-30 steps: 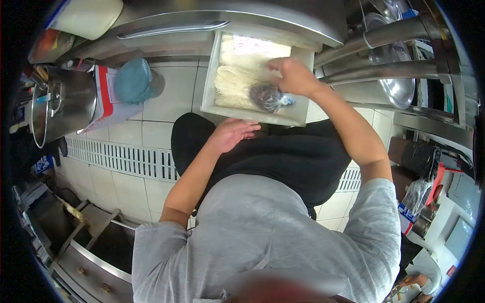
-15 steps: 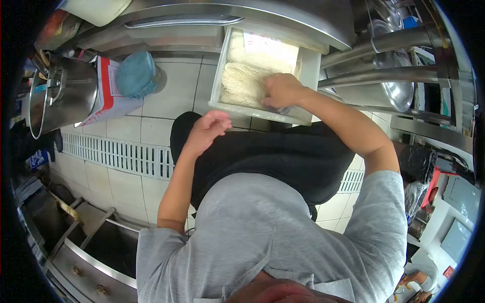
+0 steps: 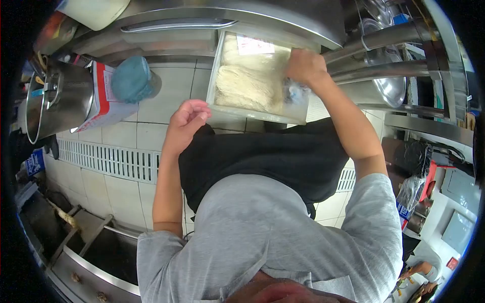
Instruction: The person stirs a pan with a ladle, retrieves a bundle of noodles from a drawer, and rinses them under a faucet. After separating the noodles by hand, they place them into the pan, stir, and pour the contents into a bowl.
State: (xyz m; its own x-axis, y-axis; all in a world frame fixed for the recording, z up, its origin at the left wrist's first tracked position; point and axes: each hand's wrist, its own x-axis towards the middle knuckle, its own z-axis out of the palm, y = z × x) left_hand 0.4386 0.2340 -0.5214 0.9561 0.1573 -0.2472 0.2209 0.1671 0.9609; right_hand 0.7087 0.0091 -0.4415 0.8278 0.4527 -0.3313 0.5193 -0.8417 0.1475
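Pale noodle bundles (image 3: 247, 86) packed in a white rectangular drawer tray (image 3: 217, 63), long axis running away from the body toward the steel counter (image 3: 283, 20), right hand (image 3: 305, 65) at the far right corner, grip unclear, left hand (image 3: 186, 121) loosely curled, empty, just short of the tray.

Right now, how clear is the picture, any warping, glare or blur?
Head view: strong fisheye warp with black corners, bending the steel counter edge; glare streaks on the pot; the right hand over the noodle drawer is slightly smeared; the left hand looks sharp.
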